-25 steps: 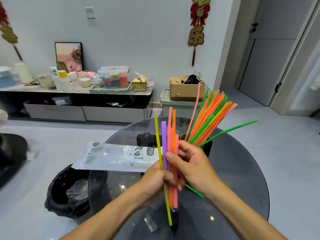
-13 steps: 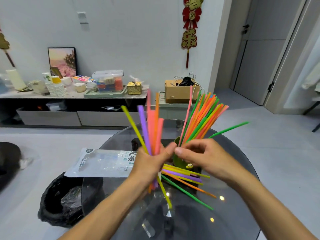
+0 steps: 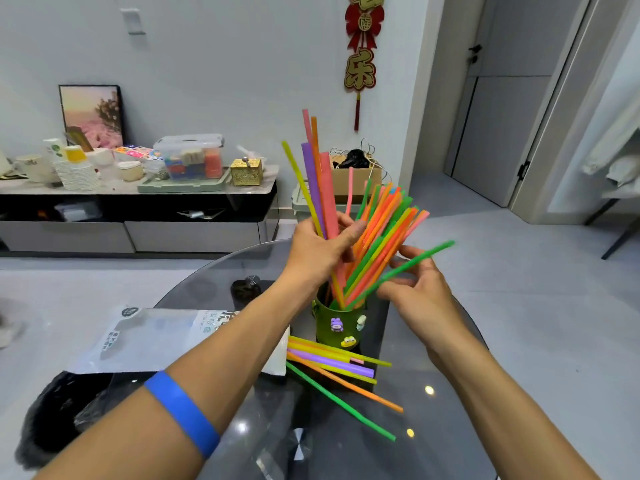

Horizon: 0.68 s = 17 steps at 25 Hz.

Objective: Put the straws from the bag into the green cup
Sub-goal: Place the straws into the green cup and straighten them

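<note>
The green cup (image 3: 341, 325), with small frog charms on its side, stands on the round glass table (image 3: 433, 410) and holds a fan of several coloured straws (image 3: 384, 233). My left hand (image 3: 317, 252) grips a bunch of straws (image 3: 320, 183) upright, with their lower ends inside the cup's mouth. Beside the cup, my right hand (image 3: 414, 292) has its fingers spread, touching a green straw (image 3: 415, 261) that leans out of the cup. Several loose straws (image 3: 337, 363) lie on the table in front of the cup. The clear straw bag (image 3: 152, 339) lies flat at the left.
A black bin bag (image 3: 52, 420) sits on the floor under the table's left edge. A small dark object (image 3: 246, 289) rests on the table behind the cup. A low cabinet (image 3: 138, 216) with cups and boxes lines the back wall, beside a cardboard box (image 3: 356, 176).
My left hand has carried its bunch of straws right and forward, from in front of the cup into its mouth. My right hand has moved right of the cup and opened against the leaning green straw.
</note>
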Each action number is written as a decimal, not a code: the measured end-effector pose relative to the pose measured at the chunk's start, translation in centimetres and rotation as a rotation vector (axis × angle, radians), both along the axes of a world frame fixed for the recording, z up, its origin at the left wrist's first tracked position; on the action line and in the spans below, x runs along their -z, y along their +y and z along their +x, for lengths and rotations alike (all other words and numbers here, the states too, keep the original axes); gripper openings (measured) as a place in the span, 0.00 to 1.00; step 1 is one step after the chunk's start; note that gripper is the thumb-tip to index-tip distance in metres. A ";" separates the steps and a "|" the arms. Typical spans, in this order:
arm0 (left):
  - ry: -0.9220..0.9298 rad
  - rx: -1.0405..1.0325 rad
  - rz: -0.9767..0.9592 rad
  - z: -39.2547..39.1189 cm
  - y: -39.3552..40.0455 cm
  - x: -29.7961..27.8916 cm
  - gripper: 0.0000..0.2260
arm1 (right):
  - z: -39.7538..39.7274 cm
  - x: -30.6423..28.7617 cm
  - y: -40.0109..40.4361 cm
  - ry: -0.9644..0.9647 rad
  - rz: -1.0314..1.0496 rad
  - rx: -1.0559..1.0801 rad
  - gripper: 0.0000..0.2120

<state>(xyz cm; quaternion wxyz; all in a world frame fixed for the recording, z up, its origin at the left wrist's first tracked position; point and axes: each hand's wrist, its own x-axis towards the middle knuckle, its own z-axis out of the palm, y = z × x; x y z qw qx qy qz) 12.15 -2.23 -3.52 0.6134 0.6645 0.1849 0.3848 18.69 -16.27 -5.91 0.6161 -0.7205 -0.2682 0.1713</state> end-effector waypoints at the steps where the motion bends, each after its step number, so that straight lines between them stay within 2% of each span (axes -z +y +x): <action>1: 0.056 0.002 0.037 -0.1 0.3 0.7 0.07 | 0.1 0.1 0.5 0.025 0.040 -0.040 0.28; 4: 0.161 0.003 0.123 -0.5 1.2 1.8 0.13 | 0.6 0.3 2.1 0.089 0.169 -0.105 0.28; 8: 0.324 0.133 0.261 -1.1 1.5 1.5 0.24 | 1.3 0.3 3.7 0.152 0.276 -0.213 0.30; 10: 0.407 0.064 0.299 -1.2 1.6 1.8 0.24 | 1.7 0.2 3.8 0.197 0.305 -0.296 0.30; 12: 0.476 -0.032 0.312 -1.2 1.3 1.9 0.22 | 2.0 0.5 2.9 0.208 0.270 -0.400 0.31; 14: 0.559 -0.049 0.357 -1.5 0.7 1.8 0.27 | 2.1 0.9 1.8 0.197 0.167 -0.504 0.36; 17: 0.656 0.117 0.407 -2.0 0.7 2.5 0.39 | 2.0 1.9 1.2 0.151 0.035 -0.553 0.40</action>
